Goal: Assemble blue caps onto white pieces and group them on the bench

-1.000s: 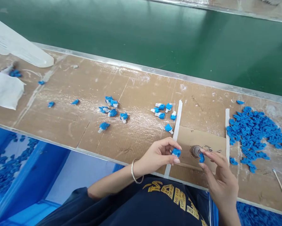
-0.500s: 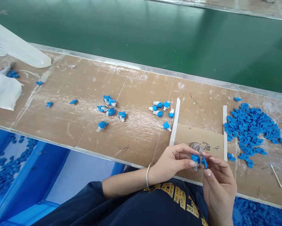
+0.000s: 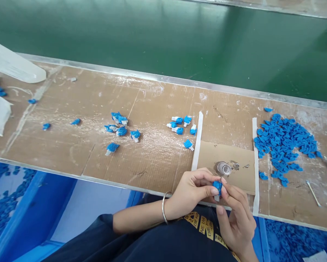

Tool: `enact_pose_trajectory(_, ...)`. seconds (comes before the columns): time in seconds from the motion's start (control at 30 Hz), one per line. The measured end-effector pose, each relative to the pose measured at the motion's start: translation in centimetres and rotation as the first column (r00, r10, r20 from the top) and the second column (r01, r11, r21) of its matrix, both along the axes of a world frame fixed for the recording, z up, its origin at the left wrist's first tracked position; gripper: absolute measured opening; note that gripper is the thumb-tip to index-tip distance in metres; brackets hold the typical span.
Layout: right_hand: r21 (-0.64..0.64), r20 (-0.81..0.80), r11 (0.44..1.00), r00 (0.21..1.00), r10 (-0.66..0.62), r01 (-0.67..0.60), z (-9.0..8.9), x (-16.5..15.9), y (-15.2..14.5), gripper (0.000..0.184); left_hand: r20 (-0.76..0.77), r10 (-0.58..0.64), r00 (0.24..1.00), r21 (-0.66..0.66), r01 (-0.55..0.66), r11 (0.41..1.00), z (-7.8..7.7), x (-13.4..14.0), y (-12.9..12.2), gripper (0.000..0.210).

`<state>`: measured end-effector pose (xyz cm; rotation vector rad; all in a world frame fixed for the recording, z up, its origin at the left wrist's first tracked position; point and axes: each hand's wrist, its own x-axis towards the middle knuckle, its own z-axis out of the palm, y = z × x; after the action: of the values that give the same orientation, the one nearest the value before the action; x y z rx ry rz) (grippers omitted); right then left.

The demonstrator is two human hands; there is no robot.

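From the head camera, the left hand (image 3: pixel 192 191) and right hand (image 3: pixel 234 214) have come together since a moment ago, fingertips of both closed on one small blue piece (image 3: pixel 217 187) at the near table (image 3: pixel 152 160) edge; the two parts now look joined. The blue pile (image 3: pixel 285 145) lies far right, finished pieces (image 3: pixel 181 127) left.

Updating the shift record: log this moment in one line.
left hand: pinching small blue plastic piece | right hand: pinching same piece | loose blue piece pile: on cardboard benchtop, right
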<state>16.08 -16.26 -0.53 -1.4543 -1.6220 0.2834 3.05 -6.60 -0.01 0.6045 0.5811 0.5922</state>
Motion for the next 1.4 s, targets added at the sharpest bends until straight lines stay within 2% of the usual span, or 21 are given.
enact_pose_trajectory(0.07,-0.047,0.079,0.999,0.997,0.028,-0.024,0.0,1.5,-0.2,0.034,-0.045,0.024,0.999,0.207,-0.014,0.978,0.2,-1.0,0.2,0.018)
enact_pose_trajectory(0.1,-0.040,0.179,0.999,0.984,-0.018,0.025,-0.1,2.6,-0.3,0.033,-0.098,0.068,0.993,0.370,-0.027,0.929,0.2,-1.6,0.6,0.016)
enact_pose_trajectory(0.13,-0.005,0.302,0.993,0.947,-0.107,0.114,-0.3,4.0,-0.4,0.031,-0.166,0.148,0.975,0.551,-0.033,0.834,0.1,-2.4,1.0,0.015)
enact_pose_trajectory(0.17,0.059,0.422,0.973,0.877,-0.229,0.225,-0.5,5.5,-0.6,0.030,-0.233,0.261,0.937,0.716,-0.016,0.698,0.0,-3.4,1.6,0.015)
enact_pose_trajectory(0.23,0.133,0.593,0.920,0.714,-0.372,0.368,-1.2,8.5,-1.2,0.023,-0.321,0.527,0.786,0.908,0.097,0.408,-0.7,-5.4,3.1,0.017)
enact_pose_trajectory(0.27,0.110,0.646,0.922,0.678,-0.350,0.371,-1.6,9.9,-1.5,0.019,-0.342,0.645,0.683,0.936,0.186,0.300,-1.2,-6.5,3.9,0.017)
enact_pose_trajectory(0.3,0.073,0.682,0.937,0.669,-0.297,0.341,-2.0,11.0,-1.8,0.018,-0.353,0.741,0.572,0.932,0.285,0.225,-1.7,-7.5,4.8,0.016)
enact_pose_trajectory(0.37,0.013,0.712,0.961,0.672,-0.204,0.277,-2.7,12.3,-2.2,0.022,-0.358,0.858,0.368,0.861,0.486,0.151,-2.7,-9.1,6.2,0.016)
enact_pose_trajectory(0.43,-0.004,0.719,0.968,0.673,-0.172,0.251,-3.0,12.7,-2.3,0.023,-0.342,0.913,0.221,0.769,0.624,0.137,-3.2,-10.0,7.2,0.020)
enact_pose_trajectory(0.5,0.008,0.717,0.963,0.670,-0.193,0.269,-3.0,12.6,-2.0,0.023,-0.316,0.932,0.178,0.729,0.674,0.118,-3.2,-10.0,7.6,0.026)
enact_pose_trajectory(0.53,0.015,0.708,0.957,0.673,-0.215,0.290,-2.9,12.5,-1.8,0.024,-0.311,0.928,0.206,0.731,0.676,0.095,-3.0,-9.6,7.6,0.030)
enact_pose_trajectory(0.6,-0.019,0.660,0.930,0.704,-0.264,0.367,-2.8,12.6,-1.6,0.034,-0.319,0.891,0.324,0.764,0.644,0.039,-2.4,-8.5,7.5,0.034)
enact_pose_trajectory(0.63,-0.067,0.616,0.905,0.731,-0.293,0.420,-2.9,12.8,-1.5,0.040,-0.338,0.855,0.394,0.783,0.622,0.023,-2.0,-7.8,7.4,0.034)
enact_pose_trajectory(0.7,-0.233,0.480,0.835,0.806,-0.347,0.498,-3.4,13.4,-1.7,0.047,-0.397,0.775,0.492,0.802,0.597,0.032,-1.6,-6.3,7.2,0.030)
enact_pose_trajectory(0.8,-0.457,0.241,0.734,0.864,-0.442,0.502,-4.1,14.1,-2.2,0.047,-0.523,0.688,0.503,0.752,0.653,0.094,-1.5,-4.4,7.2,0.025)
enact_pose_trajectory(0.87,-0.501,0.167,0.710,0.861,-0.481,0.494,-4.0,14.0,-2.3,0.048,-0.578,0.659,0.481,0.716,0.687,0.126,-1.7,-3.6,7.2,0.019)
enact_pose_trajectory(0.93,-0.458,0.201,0.723,0.852,-0.483,0.518,-3.3,13.6,-2.2,0.051,-0.595,0.634,0.493,0.718,0.681,0.144,-2.0,-3.2,7.3,0.018)
enact_pose_trajectory(1.07,-0.218,0.380,0.810,0.812,-0.443,0.544,-1.8,12.1,-1.9,0.044,-0.583,0.596,0.552,0.765,0.620,0.174,-2.2,-3.3,7.1,0.027)
enact_pose_trajectory(1.13,-0.121,0.441,0.861,0.804,-0.400,0.495,-1.7,11.8,-2.0,0.033,-0.578,0.595,0.558,0.775,0.605,0.185,-2.3,-3.5,7.0,0.024)
enact_pose_trajectory(1.27,-0.028,0.529,0.945,0.807,-0.263,0.327,-2.5,12.1,-2.2,0.021,-0.557,0.627,0.545,0.783,0.596,0.178,-2.8,-3.6,6.7,0.015)
enact_pose_trajectory(1.4,0.019,0.702,0.988,0.702,-0.123,0.154,-2.7,13.0,-2.1,0.014,-0.521,0.638,0.568,0.817,0.549,0.178,-2.9,-3.7,6.5,0.018)
